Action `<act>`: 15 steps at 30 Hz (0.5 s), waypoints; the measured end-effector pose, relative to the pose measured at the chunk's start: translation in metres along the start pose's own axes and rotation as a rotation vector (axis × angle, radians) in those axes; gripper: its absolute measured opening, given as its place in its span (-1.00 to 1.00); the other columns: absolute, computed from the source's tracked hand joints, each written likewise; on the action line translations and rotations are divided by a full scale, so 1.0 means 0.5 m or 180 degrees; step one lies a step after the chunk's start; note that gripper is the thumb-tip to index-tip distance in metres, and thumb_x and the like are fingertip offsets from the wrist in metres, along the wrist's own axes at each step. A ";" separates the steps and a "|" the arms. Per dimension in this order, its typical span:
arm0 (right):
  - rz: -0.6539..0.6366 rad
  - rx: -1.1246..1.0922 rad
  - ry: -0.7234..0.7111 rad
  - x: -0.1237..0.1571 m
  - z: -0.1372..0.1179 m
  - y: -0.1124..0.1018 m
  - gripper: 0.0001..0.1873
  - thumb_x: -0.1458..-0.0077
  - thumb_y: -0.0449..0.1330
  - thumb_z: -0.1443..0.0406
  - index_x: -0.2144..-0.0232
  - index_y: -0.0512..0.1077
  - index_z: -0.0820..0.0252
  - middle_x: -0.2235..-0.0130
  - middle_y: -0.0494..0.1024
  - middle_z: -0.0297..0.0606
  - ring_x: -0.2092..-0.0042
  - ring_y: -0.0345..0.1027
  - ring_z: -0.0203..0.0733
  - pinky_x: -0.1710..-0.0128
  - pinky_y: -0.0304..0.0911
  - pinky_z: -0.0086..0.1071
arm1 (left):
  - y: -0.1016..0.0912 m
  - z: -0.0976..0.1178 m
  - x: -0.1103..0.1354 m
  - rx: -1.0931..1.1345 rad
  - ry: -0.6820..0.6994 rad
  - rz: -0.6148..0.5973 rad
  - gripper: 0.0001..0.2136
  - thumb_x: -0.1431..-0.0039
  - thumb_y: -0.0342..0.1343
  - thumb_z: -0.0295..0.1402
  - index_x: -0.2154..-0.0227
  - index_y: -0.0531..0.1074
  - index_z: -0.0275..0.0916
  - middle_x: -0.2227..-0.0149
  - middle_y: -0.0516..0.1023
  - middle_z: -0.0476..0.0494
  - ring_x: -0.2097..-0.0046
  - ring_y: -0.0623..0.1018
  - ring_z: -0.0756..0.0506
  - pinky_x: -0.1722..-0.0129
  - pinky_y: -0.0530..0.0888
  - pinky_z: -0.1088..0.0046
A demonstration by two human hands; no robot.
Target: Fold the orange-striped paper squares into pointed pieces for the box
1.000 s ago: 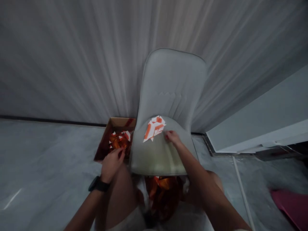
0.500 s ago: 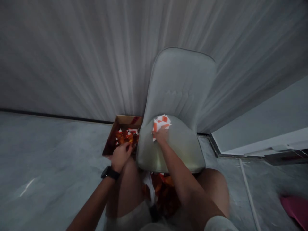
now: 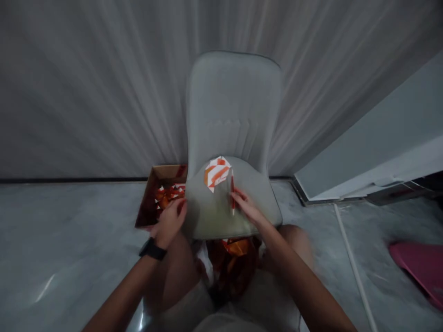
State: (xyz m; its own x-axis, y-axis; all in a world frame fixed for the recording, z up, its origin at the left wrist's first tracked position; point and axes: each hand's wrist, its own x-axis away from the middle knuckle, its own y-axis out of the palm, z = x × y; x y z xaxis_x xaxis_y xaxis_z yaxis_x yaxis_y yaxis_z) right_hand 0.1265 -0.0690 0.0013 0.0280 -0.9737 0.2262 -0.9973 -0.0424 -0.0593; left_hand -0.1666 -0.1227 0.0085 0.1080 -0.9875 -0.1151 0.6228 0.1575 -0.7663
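A grey upholstered chair seat (image 3: 221, 216) is serving as the working surface, with its backrest (image 3: 233, 106) rising against a pleated grey curtain (image 3: 86, 92). An orange-and-white paper piece (image 3: 217, 173) is lying on the rear of the seat. The right hand (image 3: 245, 208) is closed on a thin red-and-white strip (image 3: 232, 191), holding it upright just beside that piece. The left hand (image 3: 169, 223), wearing a black wristwatch (image 3: 151, 249), is curled at the seat's edge beside a cardboard box (image 3: 166, 171) on the floor; whether it grips anything cannot be told. Orange-and-white scraps (image 3: 169, 196) are filling the box, and crumpled orange material (image 3: 235, 263) is sitting below the seat's front edge. A marbled grey floor (image 3: 69, 240) is extending outward, carrying a white rod (image 3: 353, 272) and a pink object (image 3: 418, 272).
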 end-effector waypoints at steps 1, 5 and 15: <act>-0.0093 -0.0111 0.0048 0.009 0.004 -0.012 -0.34 -0.07 0.25 -0.03 -0.13 0.42 0.18 0.05 0.63 -0.14 0.08 0.51 -0.11 0.07 0.42 -0.27 | 0.018 0.029 -0.013 0.0297 0.0047 -0.0106 -0.64 -0.32 -0.03 -0.13 0.02 0.47 -0.23 0.02 0.59 -0.23 0.05 0.57 -0.19 0.06 0.48 0.33; -0.0296 -0.0415 0.0008 -0.009 0.013 -0.052 -0.33 -0.04 0.29 -0.03 -0.15 0.41 0.11 -0.02 0.60 -0.15 0.04 0.50 -0.11 0.00 0.40 -0.23 | 0.113 0.165 -0.086 0.1150 0.0355 -0.0643 -0.55 -0.37 -0.10 -0.06 -0.11 0.36 -0.28 0.08 0.57 -0.23 0.14 0.58 -0.12 0.10 0.51 0.35; 0.0313 -0.0309 -0.0269 -0.161 0.023 -0.147 -0.34 0.00 0.35 -0.08 -0.09 0.43 0.03 0.11 0.63 -0.26 0.12 0.53 -0.14 0.14 0.45 -0.27 | 0.243 0.274 -0.201 -0.0327 0.1471 -0.0161 -0.46 -0.38 -0.22 0.08 0.05 0.40 -0.31 0.11 0.48 -0.34 0.01 0.49 -0.25 0.01 0.37 0.18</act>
State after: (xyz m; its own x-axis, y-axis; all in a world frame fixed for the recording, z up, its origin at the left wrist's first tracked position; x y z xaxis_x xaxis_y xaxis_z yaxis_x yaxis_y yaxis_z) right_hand 0.1982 0.0099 -0.0238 -0.0685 -0.9876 0.1411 -0.9973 0.0718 0.0180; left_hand 0.0047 -0.0029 0.0136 -0.2911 -0.8989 -0.3274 0.5361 0.1302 -0.8341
